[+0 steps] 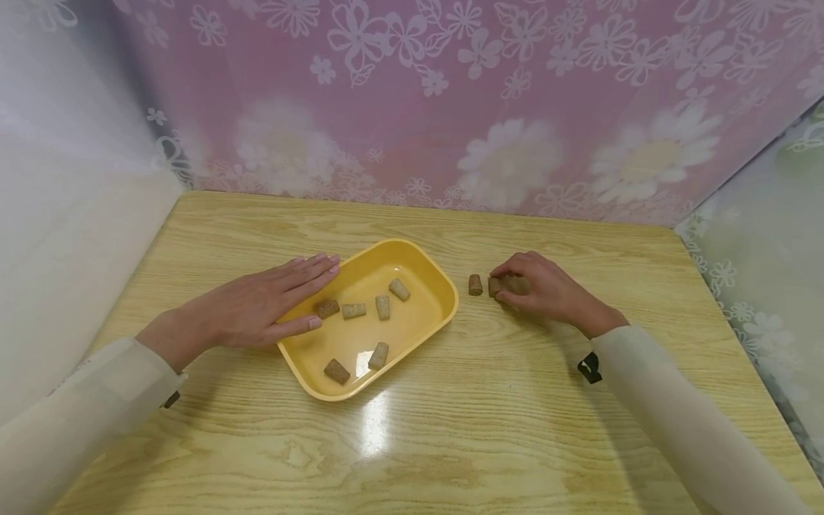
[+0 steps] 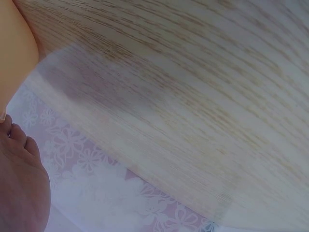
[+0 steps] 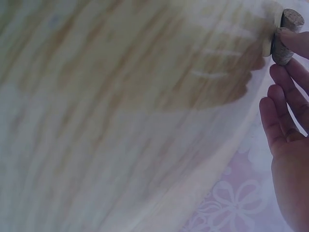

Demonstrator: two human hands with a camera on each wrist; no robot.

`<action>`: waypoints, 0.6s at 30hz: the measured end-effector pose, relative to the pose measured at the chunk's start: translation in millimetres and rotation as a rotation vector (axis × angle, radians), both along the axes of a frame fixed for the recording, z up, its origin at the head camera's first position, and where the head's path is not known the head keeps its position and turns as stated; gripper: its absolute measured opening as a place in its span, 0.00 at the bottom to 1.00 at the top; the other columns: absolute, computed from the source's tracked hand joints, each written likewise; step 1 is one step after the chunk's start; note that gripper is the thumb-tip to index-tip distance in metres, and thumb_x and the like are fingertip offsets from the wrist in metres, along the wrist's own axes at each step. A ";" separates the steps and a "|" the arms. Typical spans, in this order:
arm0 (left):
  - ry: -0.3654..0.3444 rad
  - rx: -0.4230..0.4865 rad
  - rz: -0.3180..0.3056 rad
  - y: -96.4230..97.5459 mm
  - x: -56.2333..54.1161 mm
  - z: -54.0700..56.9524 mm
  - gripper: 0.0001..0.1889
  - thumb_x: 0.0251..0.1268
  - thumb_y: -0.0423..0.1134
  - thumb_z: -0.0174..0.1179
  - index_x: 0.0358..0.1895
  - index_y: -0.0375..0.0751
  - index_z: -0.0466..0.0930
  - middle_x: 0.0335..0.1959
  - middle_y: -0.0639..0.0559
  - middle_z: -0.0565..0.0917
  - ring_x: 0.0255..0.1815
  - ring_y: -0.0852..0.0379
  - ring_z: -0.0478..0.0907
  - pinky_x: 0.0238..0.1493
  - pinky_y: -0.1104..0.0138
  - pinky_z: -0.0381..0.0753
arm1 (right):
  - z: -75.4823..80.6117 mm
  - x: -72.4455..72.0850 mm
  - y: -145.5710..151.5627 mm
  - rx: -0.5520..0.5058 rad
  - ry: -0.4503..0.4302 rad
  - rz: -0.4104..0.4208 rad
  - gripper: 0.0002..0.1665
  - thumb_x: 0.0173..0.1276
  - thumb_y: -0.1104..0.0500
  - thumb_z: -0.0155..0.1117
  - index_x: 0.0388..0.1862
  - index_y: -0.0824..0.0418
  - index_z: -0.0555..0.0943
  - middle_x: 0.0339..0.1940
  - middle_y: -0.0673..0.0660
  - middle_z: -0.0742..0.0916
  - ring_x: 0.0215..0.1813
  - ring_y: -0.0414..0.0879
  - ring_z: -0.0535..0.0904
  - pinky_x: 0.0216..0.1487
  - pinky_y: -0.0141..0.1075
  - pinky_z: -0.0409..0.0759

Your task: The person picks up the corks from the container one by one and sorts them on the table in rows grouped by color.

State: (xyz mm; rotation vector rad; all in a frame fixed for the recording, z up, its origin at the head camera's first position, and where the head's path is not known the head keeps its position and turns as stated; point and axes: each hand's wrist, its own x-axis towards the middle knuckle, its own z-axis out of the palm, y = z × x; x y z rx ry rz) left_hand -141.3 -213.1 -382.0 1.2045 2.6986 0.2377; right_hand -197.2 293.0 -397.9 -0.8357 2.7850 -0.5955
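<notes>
A yellow plastic tray point(image 1: 425, 252) lies tilted to the left of centre, with several tapered corks inside, some pale and some darker brown, such as the pale cork point(image 1: 383, 307). My left hand point(image 1: 264, 300) lies palm down across the tray's left rim, fingers straight, holding nothing. On the table to the right of the tray stands a brown cork point(image 1: 475, 285). Just right of it, my right hand point(image 1: 547, 290) pinches another brown cork point(image 1: 494, 287) between thumb and fingertips. In the right wrist view the thumb lies across a cork point(image 3: 292, 19).
The wood-grained table point(image 1: 450, 443) meets a pink flowered curtain point(image 1: 412, 107) along its back edge. Pale cloth point(image 1: 71, 179) hangs at the left, and a flowered sheet point(image 1: 766, 272) borders the right side.
</notes>
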 end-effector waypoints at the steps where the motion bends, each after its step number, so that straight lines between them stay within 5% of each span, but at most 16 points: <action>1: -0.001 0.001 0.001 0.3 0.0 0.4 0.42 0.90 0.62 0.46 0.92 0.51 0.39 0.94 0.55 0.42 0.94 0.49 0.44 0.93 0.52 0.47 | -0.5 0.1 0.1 -0.003 -0.002 0.001 0.21 0.77 0.57 0.74 0.65 0.61 0.87 0.61 0.59 0.90 0.64 0.59 0.82 0.69 0.63 0.79; 18: 0.000 0.009 0.005 0.7 0.3 0.6 0.42 0.89 0.62 0.46 0.92 0.52 0.39 0.94 0.55 0.42 0.94 0.49 0.44 0.93 0.55 0.45 | -6.5 -0.1 2.9 -0.010 0.021 0.021 0.23 0.77 0.57 0.74 0.68 0.60 0.84 0.60 0.58 0.88 0.62 0.57 0.83 0.66 0.61 0.81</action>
